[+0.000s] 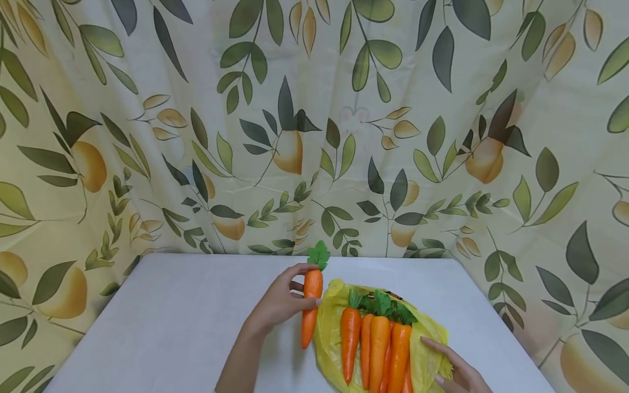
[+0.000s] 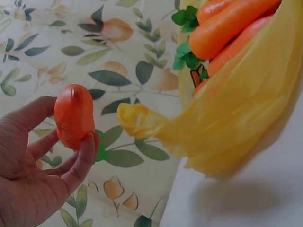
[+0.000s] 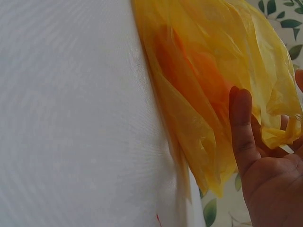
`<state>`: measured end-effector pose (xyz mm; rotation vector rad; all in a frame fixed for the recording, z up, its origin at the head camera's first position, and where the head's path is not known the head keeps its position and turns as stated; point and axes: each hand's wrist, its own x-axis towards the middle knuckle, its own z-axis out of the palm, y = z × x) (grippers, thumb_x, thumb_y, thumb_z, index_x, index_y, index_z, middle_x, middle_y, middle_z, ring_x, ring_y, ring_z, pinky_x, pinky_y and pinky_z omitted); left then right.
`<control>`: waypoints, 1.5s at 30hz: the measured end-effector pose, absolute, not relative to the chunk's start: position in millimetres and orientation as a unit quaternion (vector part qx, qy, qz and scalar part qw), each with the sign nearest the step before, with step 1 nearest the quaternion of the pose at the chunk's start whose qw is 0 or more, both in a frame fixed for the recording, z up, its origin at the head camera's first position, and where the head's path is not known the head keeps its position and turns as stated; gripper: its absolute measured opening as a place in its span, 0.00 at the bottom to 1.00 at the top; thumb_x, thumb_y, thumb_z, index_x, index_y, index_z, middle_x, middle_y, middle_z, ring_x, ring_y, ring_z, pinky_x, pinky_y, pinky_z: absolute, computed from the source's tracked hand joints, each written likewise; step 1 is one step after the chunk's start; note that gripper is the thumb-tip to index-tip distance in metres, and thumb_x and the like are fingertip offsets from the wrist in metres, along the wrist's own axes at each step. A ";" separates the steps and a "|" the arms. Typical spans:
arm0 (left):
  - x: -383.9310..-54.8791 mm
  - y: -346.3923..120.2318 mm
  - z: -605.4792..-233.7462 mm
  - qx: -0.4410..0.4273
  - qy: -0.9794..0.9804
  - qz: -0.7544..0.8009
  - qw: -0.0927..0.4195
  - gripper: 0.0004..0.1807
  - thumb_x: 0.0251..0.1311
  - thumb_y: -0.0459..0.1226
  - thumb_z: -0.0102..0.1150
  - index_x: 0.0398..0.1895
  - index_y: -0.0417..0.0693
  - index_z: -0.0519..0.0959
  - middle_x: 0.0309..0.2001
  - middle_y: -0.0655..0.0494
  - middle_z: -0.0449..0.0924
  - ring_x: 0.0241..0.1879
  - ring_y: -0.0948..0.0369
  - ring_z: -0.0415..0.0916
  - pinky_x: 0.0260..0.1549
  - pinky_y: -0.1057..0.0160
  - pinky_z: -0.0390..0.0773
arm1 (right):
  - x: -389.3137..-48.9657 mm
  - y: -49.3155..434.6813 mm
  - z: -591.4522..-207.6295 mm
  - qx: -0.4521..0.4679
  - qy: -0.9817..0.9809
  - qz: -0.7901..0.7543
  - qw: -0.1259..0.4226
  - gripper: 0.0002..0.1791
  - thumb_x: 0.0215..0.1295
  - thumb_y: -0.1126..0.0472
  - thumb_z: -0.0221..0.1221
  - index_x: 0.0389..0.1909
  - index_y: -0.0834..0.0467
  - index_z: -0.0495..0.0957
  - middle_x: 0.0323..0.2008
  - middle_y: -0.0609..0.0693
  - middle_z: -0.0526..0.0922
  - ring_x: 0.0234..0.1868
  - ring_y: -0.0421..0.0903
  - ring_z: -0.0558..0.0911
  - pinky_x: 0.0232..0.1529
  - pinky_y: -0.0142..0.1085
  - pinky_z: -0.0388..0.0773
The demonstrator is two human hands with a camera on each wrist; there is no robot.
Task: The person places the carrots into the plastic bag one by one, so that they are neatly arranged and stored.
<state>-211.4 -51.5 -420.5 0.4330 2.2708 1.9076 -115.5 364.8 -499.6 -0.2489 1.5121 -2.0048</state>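
Note:
My left hand (image 1: 285, 300) grips a carrot (image 1: 312, 284) with a green leafy top, thumb on one side and fingers on the other. The carrot hangs tip down beside the left edge of a yellow plastic bag (image 1: 330, 338). In the left wrist view the same carrot (image 2: 75, 116) shows end-on, pinched by the hand (image 2: 38, 161). Several more carrots (image 1: 380, 349) lie side by side on the opened bag, leaves pointing away from me. My right hand (image 1: 462, 371) touches the bag's right side with fingers extended; the right wrist view shows its thumb against the plastic (image 3: 199, 94).
A white table (image 1: 196, 322) carries the bag at its right half. Behind and at both sides hangs a curtain (image 1: 314, 136) printed with leaves and fruit. Folds of plastic stick up around the carrots.

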 end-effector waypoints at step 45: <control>-191.8 47.2 -439.9 0.184 0.716 0.657 0.146 0.32 0.52 0.28 0.78 0.60 0.58 0.81 0.54 0.64 0.73 0.42 0.59 0.76 0.34 0.61 0.83 | -116.4 362.0 -498.1 -0.074 0.594 -0.747 0.291 0.23 0.83 0.60 0.49 0.63 0.26 0.71 0.62 0.32 0.70 0.62 0.47 0.78 0.63 0.53 0.74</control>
